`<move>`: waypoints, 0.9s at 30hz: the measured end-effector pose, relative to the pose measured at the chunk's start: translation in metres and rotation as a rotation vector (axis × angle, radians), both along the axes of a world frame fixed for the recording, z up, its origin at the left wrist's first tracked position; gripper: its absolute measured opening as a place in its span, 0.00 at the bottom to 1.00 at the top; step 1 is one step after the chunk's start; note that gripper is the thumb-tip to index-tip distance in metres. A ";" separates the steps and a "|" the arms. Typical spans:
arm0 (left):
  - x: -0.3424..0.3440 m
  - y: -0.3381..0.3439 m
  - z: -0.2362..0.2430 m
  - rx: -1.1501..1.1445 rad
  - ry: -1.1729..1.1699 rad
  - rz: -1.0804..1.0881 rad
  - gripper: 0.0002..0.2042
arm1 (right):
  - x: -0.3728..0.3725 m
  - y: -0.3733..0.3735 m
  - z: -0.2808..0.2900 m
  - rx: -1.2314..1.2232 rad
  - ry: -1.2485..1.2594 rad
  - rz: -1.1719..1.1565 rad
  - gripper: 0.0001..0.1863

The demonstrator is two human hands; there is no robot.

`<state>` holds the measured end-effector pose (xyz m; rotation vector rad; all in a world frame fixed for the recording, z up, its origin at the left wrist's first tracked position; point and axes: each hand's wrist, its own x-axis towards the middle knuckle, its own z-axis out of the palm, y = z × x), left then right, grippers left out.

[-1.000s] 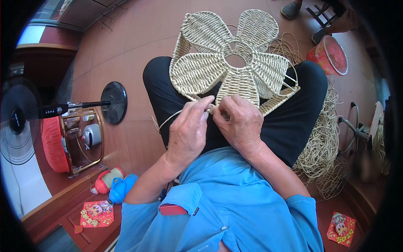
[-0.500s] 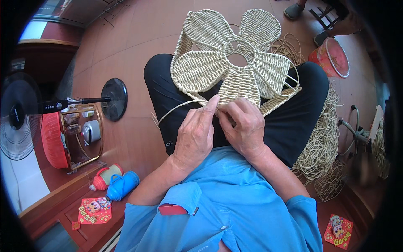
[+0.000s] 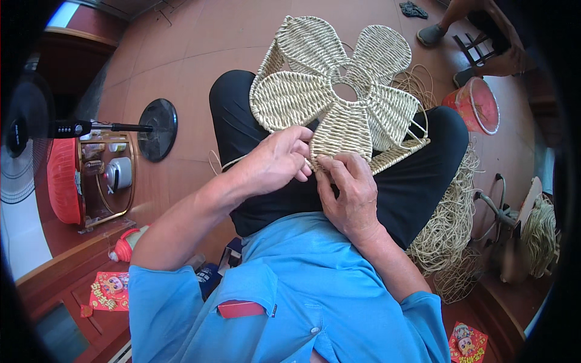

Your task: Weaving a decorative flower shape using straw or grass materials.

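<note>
A flower-shaped piece woven from pale straw cord (image 3: pixel 342 136) rests across my lap, tilted, with several petals around a round hole. My right hand (image 3: pixel 352 192) pinches the near edge of the lowest petal between thumb and fingers. At that petal's left side is my left hand (image 3: pixel 279 158), its fingers apart and loosely curled, fingertips close to the edge. A loose cord end (image 3: pixel 213 162) shows beyond my left forearm. Its run behind that arm is hidden.
A large heap of straw cord (image 3: pixel 448 212) lies at right, below a red bucket (image 3: pixel 478 106). Another person's legs (image 3: pixel 448 21) are at far right, near a small stool (image 3: pixel 475 48). A standing fan (image 3: pixel 158 130) and a rack with a kettle (image 3: pixel 118 174) occupy the left.
My left hand has moved from the petal's near edge to its left side, its forearm swinging outward. My right hand stays at the near edge. The whole view has shifted slightly.
</note>
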<state>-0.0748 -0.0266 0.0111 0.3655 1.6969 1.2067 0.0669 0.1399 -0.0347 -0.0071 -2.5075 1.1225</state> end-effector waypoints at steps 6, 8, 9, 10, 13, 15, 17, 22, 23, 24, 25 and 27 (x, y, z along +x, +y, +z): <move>-0.012 0.006 0.002 0.025 -0.165 0.015 0.26 | 0.000 0.003 0.005 -0.037 -0.095 0.008 0.15; -0.005 0.007 -0.001 0.006 -0.052 0.082 0.24 | 0.000 0.005 0.004 -0.053 -0.065 0.032 0.16; -0.001 0.007 -0.004 0.005 -0.054 0.082 0.24 | 0.000 0.007 0.004 -0.053 -0.066 0.033 0.16; 0.002 0.006 -0.008 0.004 0.007 0.114 0.24 | 0.000 0.008 0.003 -0.034 -0.059 0.039 0.16; 0.013 0.006 -0.018 0.011 0.073 0.205 0.24 | 0.000 0.009 0.002 -0.012 -0.043 0.050 0.16; 0.016 0.006 -0.022 0.020 0.078 0.266 0.23 | 0.000 0.010 0.002 -0.008 -0.034 0.055 0.16; 0.017 0.006 -0.024 0.053 0.038 0.304 0.24 | 0.000 0.011 0.002 -0.012 -0.043 0.054 0.16; 0.023 0.009 -0.020 0.056 0.068 0.304 0.26 | 0.000 0.011 0.002 -0.005 -0.042 0.053 0.16; 0.022 0.010 -0.018 0.039 0.066 0.268 0.27 | 0.000 0.012 0.001 -0.004 -0.030 0.053 0.16; 0.021 0.009 -0.016 0.043 0.063 0.263 0.27 | 0.000 0.011 0.001 0.000 -0.032 0.048 0.16; 0.020 0.008 -0.015 0.034 0.072 0.234 0.28 | -0.001 0.010 0.001 -0.004 -0.029 0.051 0.16; 0.017 0.005 -0.016 0.043 0.065 0.192 0.29 | -0.001 0.009 0.000 -0.021 -0.037 0.053 0.18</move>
